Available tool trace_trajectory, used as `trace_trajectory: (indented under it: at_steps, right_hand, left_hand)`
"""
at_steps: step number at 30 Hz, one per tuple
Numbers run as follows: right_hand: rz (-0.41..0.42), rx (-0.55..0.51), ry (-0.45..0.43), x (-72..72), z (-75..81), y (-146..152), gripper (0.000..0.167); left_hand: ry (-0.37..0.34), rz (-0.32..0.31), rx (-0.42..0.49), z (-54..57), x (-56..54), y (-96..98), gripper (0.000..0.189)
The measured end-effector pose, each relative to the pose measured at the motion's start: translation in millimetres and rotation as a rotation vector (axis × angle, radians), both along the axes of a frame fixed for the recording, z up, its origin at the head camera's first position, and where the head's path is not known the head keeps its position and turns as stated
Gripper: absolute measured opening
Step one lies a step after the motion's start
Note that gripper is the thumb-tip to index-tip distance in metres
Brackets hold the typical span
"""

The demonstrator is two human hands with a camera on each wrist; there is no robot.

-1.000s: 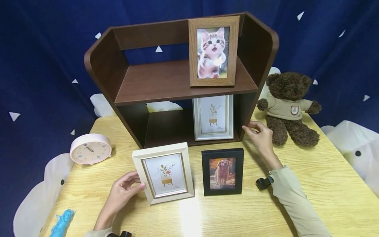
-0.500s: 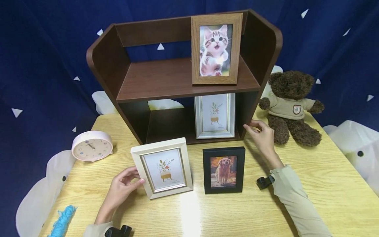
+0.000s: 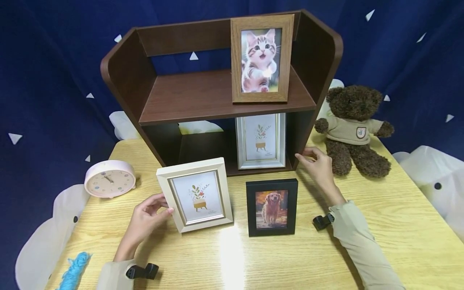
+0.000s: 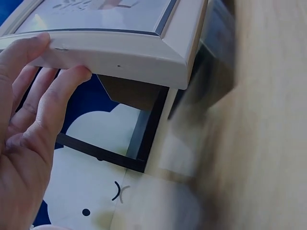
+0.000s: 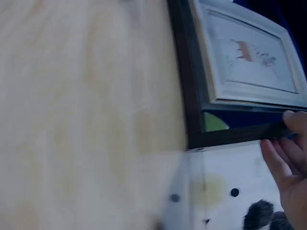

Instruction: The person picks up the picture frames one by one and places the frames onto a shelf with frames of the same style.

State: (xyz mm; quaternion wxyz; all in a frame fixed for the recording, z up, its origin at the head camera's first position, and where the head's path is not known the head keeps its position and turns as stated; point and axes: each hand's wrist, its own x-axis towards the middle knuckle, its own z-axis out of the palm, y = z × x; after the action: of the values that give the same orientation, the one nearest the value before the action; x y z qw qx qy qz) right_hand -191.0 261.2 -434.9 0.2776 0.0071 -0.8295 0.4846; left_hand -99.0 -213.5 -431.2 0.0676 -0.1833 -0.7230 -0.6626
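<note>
My left hand (image 3: 145, 219) grips a cream picture frame (image 3: 226, 197) by its left side. The frame carries a potted-plant print, leans slightly and stands in front of the shelf's lower left compartment. In the left wrist view, thumb and fingers of the left hand (image 4: 36, 120) pinch the frame's side (image 4: 124, 64). With thumb and fingertips, my right hand (image 3: 320, 169) holds the front edge of the right side panel of a dark brown two-tier shelf (image 3: 188, 94). The right wrist view shows that side panel (image 5: 235, 135) between thumb and fingers.
A wooden kitten frame (image 3: 262, 98) stands on the upper tier. Below it is a silver-white frame (image 3: 262, 164). On the table, a black dog-picture frame (image 3: 272, 232) stands in front, a pink clock (image 3: 110, 179) and blue yarn (image 3: 74, 272) left, a brown teddy bear (image 3: 355, 131) right.
The left hand has carried the cream frame away from me, closer to the shelf's lower opening, and a little left. The right hand keeps its hold on the shelf's side.
</note>
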Motion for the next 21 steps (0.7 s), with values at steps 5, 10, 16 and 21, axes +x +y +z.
trace_trajectory:
  at_steps: [5, 10, 16, 21]
  right_hand:
    - [0.006, -0.001, -0.042, -0.2, -5.0, 1, 0.022]
    - [0.010, 0.012, -0.039, -0.5, -3.9, 0, 0.022]
    - [0.003, 0.005, -0.064, -0.1, -2.1, 0, 0.023]
    - [-0.001, 0.010, -0.063, 0.2, -3.4, 1, 0.023]
  left_hand:
    - [0.011, 0.022, -0.018, 4.9, -11.7, 1.9, 0.041]
    - [0.011, 0.029, -0.010, 10.9, -22.6, 5.2, 0.041]
    - [-0.006, 0.026, 0.000, 16.3, -34.2, 8.2, 0.043]
    - [-0.033, 0.032, -0.003, 19.5, -43.3, 9.6, 0.042]
